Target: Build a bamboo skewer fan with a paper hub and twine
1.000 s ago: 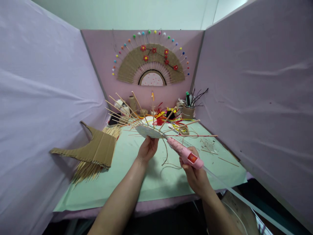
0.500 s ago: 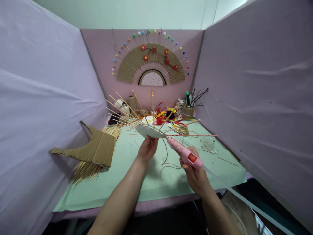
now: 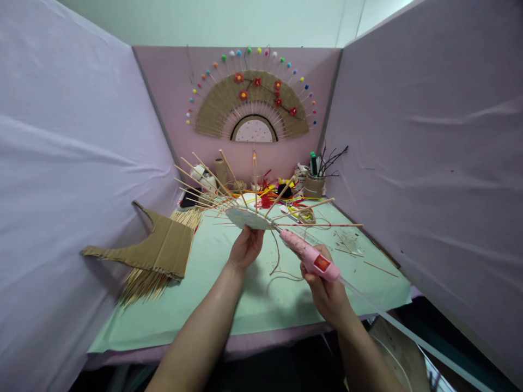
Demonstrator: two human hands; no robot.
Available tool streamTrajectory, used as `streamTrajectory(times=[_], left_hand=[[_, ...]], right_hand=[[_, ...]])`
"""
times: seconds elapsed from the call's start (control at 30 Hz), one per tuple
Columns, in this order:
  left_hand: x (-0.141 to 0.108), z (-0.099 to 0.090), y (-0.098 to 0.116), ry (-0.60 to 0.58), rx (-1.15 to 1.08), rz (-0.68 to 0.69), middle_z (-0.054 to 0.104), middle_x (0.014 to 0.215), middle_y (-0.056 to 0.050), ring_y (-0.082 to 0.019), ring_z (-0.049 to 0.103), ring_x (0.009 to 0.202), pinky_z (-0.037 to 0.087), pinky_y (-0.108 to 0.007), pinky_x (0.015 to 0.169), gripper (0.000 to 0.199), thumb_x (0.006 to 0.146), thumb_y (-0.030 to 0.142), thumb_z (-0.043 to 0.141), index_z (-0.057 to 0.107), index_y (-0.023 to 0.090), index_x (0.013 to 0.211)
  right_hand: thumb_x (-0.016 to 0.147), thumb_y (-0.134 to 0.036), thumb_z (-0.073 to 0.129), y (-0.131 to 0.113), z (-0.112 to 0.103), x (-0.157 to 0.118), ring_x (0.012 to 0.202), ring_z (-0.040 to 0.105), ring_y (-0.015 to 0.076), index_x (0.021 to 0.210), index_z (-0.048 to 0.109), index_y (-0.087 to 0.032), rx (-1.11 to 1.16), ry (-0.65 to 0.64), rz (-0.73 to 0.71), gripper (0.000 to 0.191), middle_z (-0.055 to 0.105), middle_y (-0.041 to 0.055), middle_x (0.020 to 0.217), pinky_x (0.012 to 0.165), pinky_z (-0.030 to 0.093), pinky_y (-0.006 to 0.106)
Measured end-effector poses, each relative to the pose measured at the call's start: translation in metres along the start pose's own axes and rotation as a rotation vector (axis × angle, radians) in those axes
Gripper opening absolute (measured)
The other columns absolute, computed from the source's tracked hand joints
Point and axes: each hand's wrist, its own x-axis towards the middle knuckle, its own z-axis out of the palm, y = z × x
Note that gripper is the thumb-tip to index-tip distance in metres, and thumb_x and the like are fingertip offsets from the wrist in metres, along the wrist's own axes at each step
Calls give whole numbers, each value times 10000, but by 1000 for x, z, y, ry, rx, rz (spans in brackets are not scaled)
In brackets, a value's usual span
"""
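My left hand (image 3: 247,247) grips a pale disc (image 3: 247,219) from below, above the table. Several thin wooden sticks (image 3: 232,177) fan out from the disc's far edge and sides. My right hand (image 3: 327,288) is wrapped around a pink glue gun (image 3: 310,255), with a long clear glue stick (image 3: 392,320) running out of its back. The gun's nozzle is at the disc's right edge, near the base of a reddish stick (image 3: 327,225). From that edge a piece of twine (image 3: 278,256) hangs down to the table. The fingertips under the disc are partly hidden.
A cut cardboard piece (image 3: 163,245) lies at left on a bundle of thin sticks (image 3: 143,286). Craft supplies and a pot of twigs and pens (image 3: 314,186) line the back. A decorated fan (image 3: 253,103) hangs on the back panel. Cloth walls (image 3: 429,136) stand on both sides.
Almost nothing differs. Both hands, the disc and the glue gun keep the same pose, with only a very slight shift of the whole view.
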Motion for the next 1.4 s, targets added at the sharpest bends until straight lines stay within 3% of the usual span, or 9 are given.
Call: streamTrajectory(times=[0.4,0.83,1.07,1.4], left_hand=[[-3,9,0,68,2,2,780,978,-38,-84,720,873,532,-161,864,462,1044,256,241,524,238,1409],[0,2,3,3,10,3,778,1004,-46,-99,730,911,541,-179,892,429,1043,250,290,531,243,1398],[-1,5,2,61,-16,12,779,971,-50,-91,726,887,544,-162,861,438,1046,233,263,611,212,1311],[1,0,3,15,12,18,778,987,-51,-103,729,911,547,-182,891,409,1043,241,299,615,219,1303]], right_hand=[[967,-356,479,1,0,-2,763,480,176,901,504,-219,21,4,20,154,450,22,878,672,402,337],[968,-334,472,2,-2,-2,754,475,172,859,496,-218,-16,5,25,161,459,23,870,657,400,330],[974,-352,466,3,-3,-3,751,472,170,855,491,-222,-13,5,30,178,454,15,856,663,395,326],[966,-366,479,2,-4,-3,737,477,173,834,487,-222,-20,14,39,196,466,16,844,647,397,329]])
